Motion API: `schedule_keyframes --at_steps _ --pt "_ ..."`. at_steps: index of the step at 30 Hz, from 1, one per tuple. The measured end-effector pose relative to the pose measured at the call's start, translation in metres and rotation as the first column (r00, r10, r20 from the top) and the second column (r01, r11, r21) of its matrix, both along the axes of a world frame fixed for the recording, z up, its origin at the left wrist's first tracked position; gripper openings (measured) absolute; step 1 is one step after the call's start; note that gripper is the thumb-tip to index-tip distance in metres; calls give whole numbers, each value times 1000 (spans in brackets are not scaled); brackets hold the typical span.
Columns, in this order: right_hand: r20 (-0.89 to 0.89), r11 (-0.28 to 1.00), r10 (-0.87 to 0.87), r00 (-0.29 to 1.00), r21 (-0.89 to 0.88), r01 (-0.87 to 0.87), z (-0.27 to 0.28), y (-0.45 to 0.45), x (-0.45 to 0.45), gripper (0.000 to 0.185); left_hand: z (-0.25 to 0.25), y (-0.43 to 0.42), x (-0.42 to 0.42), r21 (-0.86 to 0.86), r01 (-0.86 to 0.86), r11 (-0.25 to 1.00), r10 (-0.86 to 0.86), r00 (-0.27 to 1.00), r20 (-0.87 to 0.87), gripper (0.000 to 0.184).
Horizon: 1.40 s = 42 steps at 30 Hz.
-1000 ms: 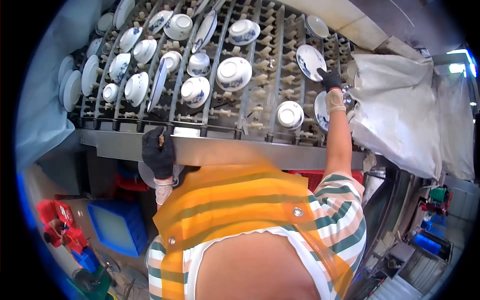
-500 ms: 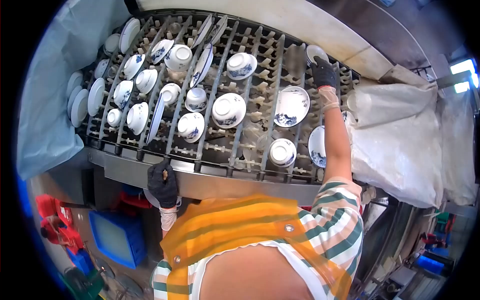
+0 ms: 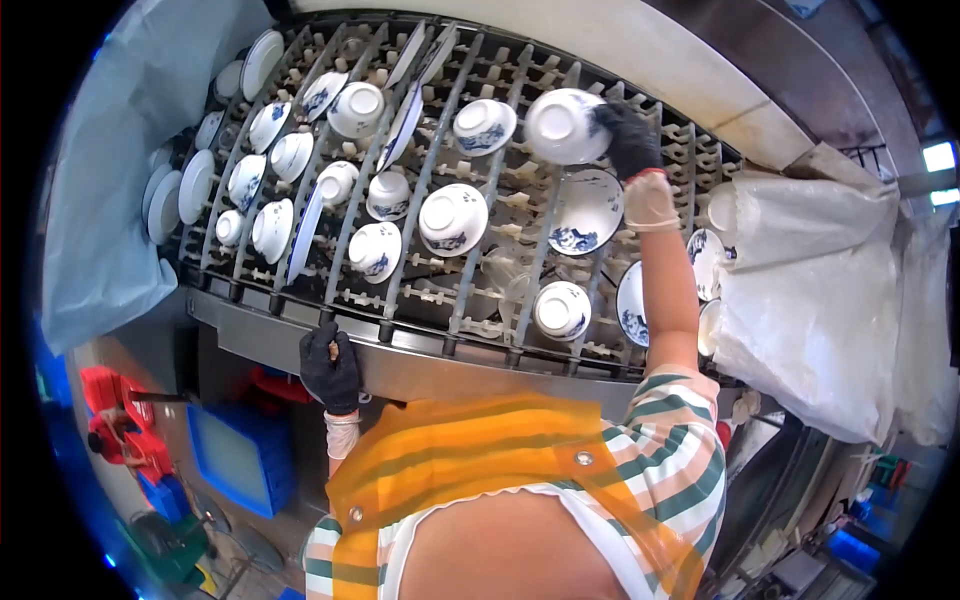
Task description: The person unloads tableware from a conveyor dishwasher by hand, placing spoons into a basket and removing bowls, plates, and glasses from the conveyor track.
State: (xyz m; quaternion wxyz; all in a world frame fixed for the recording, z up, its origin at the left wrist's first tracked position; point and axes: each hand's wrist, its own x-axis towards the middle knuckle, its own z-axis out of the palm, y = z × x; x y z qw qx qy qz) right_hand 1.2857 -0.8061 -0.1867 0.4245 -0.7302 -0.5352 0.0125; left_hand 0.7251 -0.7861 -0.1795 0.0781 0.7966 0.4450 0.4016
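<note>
Gripping bowl (image 3: 560, 128) by its edge, right hand (image 3: 630, 142) partly curled

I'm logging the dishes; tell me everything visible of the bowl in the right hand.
The bowl looks white and glossy, perhaps ceramic, with blue decoration on its outside beside the gloved right hand, which grips its edge. It is bottom up, its round foot ring facing the camera, over the pegged rack. Whether it touches the rack cannot be told; its inside is hidden.
</note>
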Motion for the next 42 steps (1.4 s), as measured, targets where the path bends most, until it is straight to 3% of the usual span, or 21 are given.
schedule_keyframes --at_steps 1,2,5,7,10,11,14,15,16,17,18,21,24,28,31,32,34,38,39,40,42 --pt "339 999 -28 941 -33 41 2 6 -18 33 0 -1 -1 -2 -19 1000 19 1000 -9 18" --pt "27 984 -10 1000 -176 14 10 8 -28 34 0 -2 0 9 -10 1000 11 1000 -11 18" --pt "-312 993 41 949 120 -3 -62 24 24 33 -2 -7 4 13 10 1000 -10 1000 26 18" --pt "-805 972 -41 591 106 212 6 1 -6 32 0 -10 8 20 7 1000 -8 1000 30 19" --pt "-811 897 27 585 278 344 -19 -17 48 31 -7 -14 10 34 1 999 -2 1000 25 19" --pt "-188 935 -312 931 116 336 -14 -39 58 30 -10 -14 9 59 -6 998 5 1000 14 19" --pt "-582 865 -416 699 -16 501 -8 -51 80 41 -10 -18 14 69 -9 998 7 1000 25 18" --pt "-156 824 -565 810 -56 564 -16 -50 84 43 -9 -21 16 67 -16 998 14 999 29 18" --pt "176 793 -603 778 17 610 -29 -42 82 43 -8 -23 18 63 -15 998 13 999 35 19" --pt "478 729 -641 600 136 671 -41 -34 79 42 -8 -25 21 65 -25 998 22 999 45 20" --pt "507 813 -581 637 319 488 -38 -25 70 41 -10 -25 25 84 -69 994 64 996 60 20" --pt "577 967 -212 789 9 254 -62 47 58 39 -11 -34 24 98 22 995 -28 998 56 23" --pt "626 988 -23 779 -107 115 -77 89 26 43 -4 -47 28 151 15 988 -25 998 62 18" --pt "609 968 -196 769 244 53 -116 55 119 49 1 -52 24 110 -73 991 70 997 26 19" --pt "265 967 -162 951 -149 206 -48 10 85 50 9 -61 25 88 -60 994 59 998 10 21" --pt "557 858 -88 826 -378 346 -14 -3 30 42 15 -58 28 64 -23 998 23 1000 -10 20" --pt "771 689 77 632 -499 525 -2 -10 12 36 16 -61 30 63 -22 998 23 1000 0 21" --pt "880 736 135 455 -397 549 -53 -32 76 35 9 -63 35 69 -22 997 21 1000 15 18" --pt "547 885 -126 828 -314 342 -59 -46 82 39 8 -62 36 106 -24 994 23 1000 4 17" --pt "9 973 -211 978 -97 210 -66 -64 86 46 9 -63 37 111 -26 994 26 1000 1 17" --pt "-39 955 -53 998 -293 39 -85 -117 96 37 10 -66 38 31 17 999 -18 999 35 14"
